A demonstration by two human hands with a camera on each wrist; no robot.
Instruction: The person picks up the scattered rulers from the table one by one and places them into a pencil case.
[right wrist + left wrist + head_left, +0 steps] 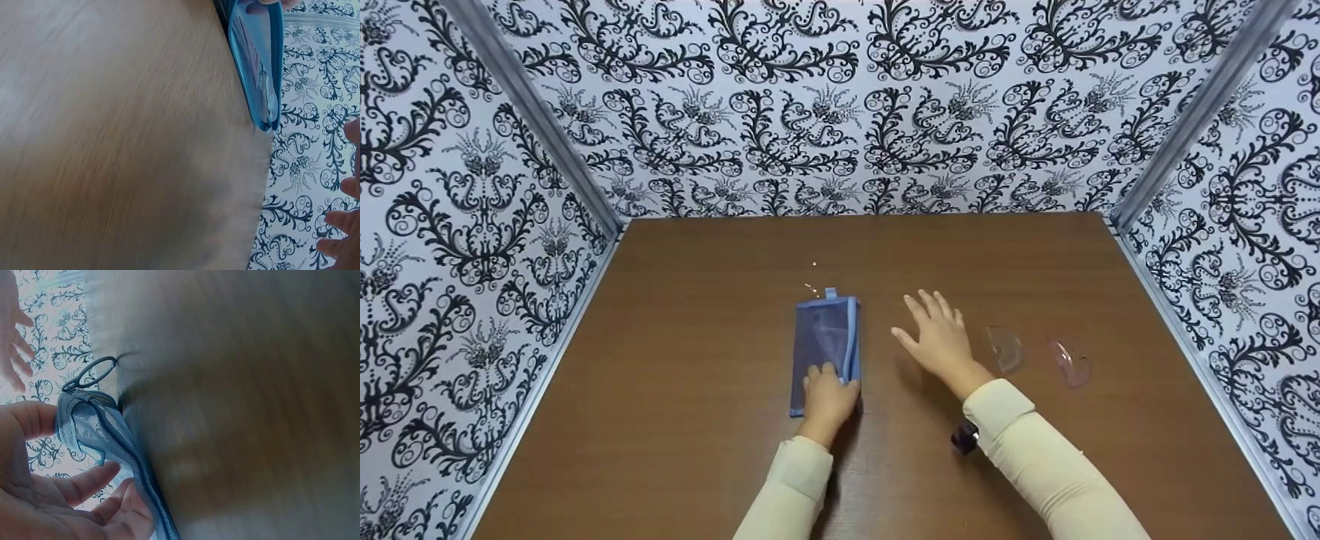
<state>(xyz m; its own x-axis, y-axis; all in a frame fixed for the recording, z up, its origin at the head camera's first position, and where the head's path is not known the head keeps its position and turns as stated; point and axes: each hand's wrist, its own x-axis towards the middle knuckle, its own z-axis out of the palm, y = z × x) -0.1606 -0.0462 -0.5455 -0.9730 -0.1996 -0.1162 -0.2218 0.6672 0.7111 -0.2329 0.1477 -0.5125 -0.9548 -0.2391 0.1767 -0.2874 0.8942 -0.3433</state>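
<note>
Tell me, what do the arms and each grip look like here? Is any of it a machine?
They look human. The left sleeve and right sleeve are plain pale cream, with broad cuffs at the wrists. The left grip and right grip are ungloved hands. A small dark block shows beside the right cuff; no cables are visible.

brown wood-grain tabletop (pixel 697 360), black-and-white scroll-patterned walls (pixel 787 112)

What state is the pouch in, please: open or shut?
Open: in the right wrist view, the pouch gapes along one side, its inside showing.
</note>
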